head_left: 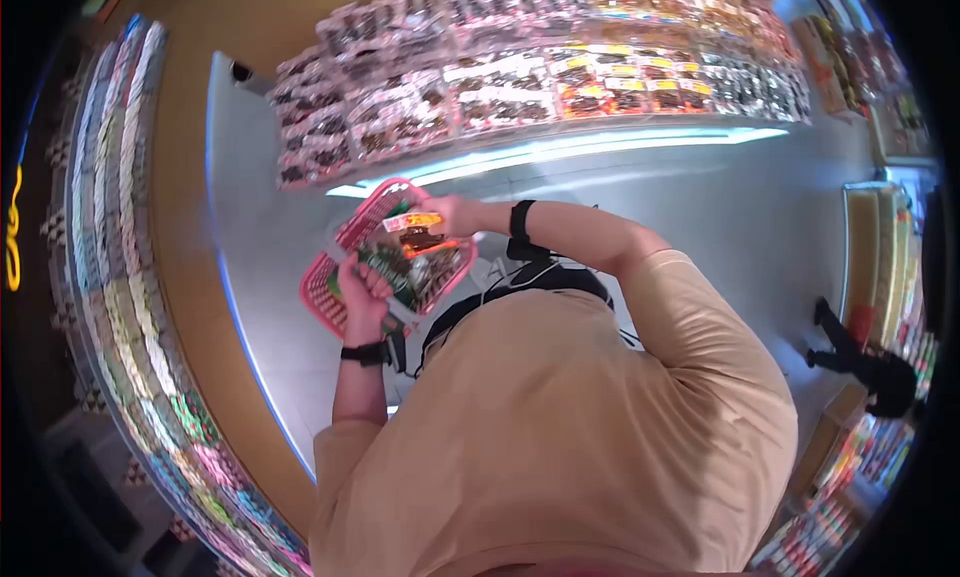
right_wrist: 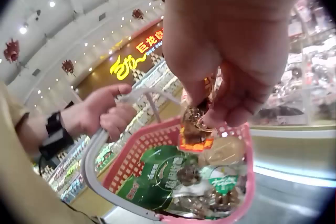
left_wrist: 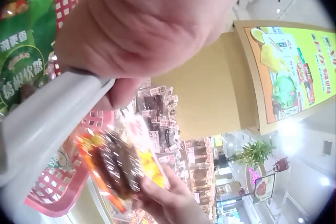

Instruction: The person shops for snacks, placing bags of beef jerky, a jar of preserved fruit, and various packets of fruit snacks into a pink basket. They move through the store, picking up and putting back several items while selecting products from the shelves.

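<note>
The left hand (head_left: 366, 295) grips the pale handle (right_wrist: 93, 167) of a pink basket (right_wrist: 125, 162); in the right wrist view its fingers curl round the handle. An orange-and-clear packet with dark brown pieces (left_wrist: 116, 169) is pinched by the right hand (right_wrist: 226, 61) over the basket's opening. Inside the basket lie a green bag (right_wrist: 160, 174), a clear packet with a green label (right_wrist: 223, 182) and other packets. In the left wrist view the right hand (left_wrist: 170, 200) has its thumb and fingers on the packet's edge.
A lit display of packaged goods (head_left: 500, 87) stands in front of the person. Another long shelf of wrapped goods (head_left: 130, 247) curves along the left. At the far right a person in dark clothes (head_left: 885, 379) is beside more shelves.
</note>
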